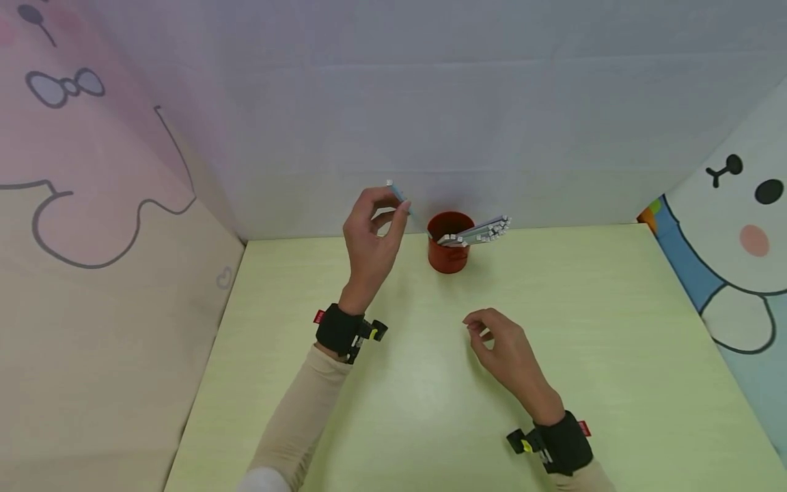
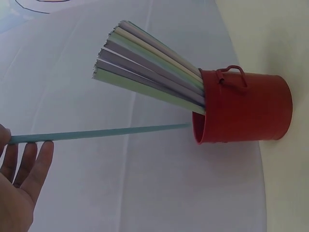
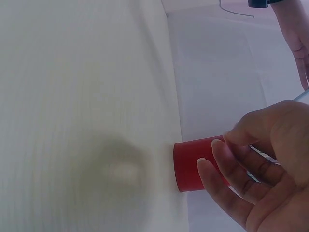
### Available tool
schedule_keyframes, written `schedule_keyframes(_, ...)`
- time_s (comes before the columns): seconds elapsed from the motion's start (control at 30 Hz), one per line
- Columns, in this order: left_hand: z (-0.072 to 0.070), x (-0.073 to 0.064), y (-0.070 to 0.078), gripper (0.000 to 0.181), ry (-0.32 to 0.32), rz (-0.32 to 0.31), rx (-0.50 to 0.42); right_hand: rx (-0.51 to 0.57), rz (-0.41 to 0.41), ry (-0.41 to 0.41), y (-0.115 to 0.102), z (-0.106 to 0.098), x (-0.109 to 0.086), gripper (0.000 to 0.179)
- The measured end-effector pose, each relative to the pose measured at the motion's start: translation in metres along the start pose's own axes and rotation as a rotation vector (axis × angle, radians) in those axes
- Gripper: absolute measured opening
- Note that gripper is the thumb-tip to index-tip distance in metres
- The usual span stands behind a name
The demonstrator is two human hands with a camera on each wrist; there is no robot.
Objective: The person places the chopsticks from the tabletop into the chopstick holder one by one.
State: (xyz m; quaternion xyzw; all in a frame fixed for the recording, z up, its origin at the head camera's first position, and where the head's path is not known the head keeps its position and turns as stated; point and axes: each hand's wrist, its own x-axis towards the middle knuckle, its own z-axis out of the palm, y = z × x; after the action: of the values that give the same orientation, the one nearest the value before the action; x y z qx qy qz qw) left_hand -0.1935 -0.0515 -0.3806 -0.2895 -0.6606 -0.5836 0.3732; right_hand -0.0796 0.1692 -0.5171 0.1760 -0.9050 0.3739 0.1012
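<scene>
My left hand (image 1: 371,239) pinches a thin pale blue stick (image 2: 106,133) near its upper end, between thumb and fingers. The stick slants down toward a red metal cup (image 1: 449,261) with a small handle. Its lower tip is at the cup's mouth; whether it is inside the rim I cannot tell. A bundle of pastel sticks (image 2: 149,67), green, purple and cream, leans in the cup, their upper ends sticking out to the right in the head view. Nearer the front, my right hand (image 1: 507,352) hovers above the table with loosely curled fingers, holding nothing.
The cup stands near the back edge of a pale yellow-green table (image 1: 553,287). Behind it rises a white cloth backdrop (image 1: 492,123). Panels with cartoon drawings flank the table, a pink and cream one (image 1: 111,328) on the left and another (image 1: 725,219) on the right.
</scene>
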Motion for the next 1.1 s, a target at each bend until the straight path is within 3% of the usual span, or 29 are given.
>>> schedule_keyframes(0.3,0.01,-0.01,-0.015,0.024,-0.056,-0.003,0.058,-0.005,-0.012,0.003,0.003,0.001,-0.002,0.021)
schedule_keyframes(0.53,0.015,-0.028,-0.025,0.026,-0.115,-0.047,0.065,-0.008,0.015,-0.004,0.005,0.001,-0.004,0.022)
schedule_keyframes(0.9,0.022,-0.046,-0.033,0.023,-0.218,-0.14,0.051,-0.027,-0.015,0.001,0.006,0.004,-0.005,0.023)
schedule_keyframes(1.1,0.021,-0.059,-0.041,0.024,-0.232,-0.159,0.06,-0.025,0.006,-0.004,0.007,0.005,-0.006,0.023)
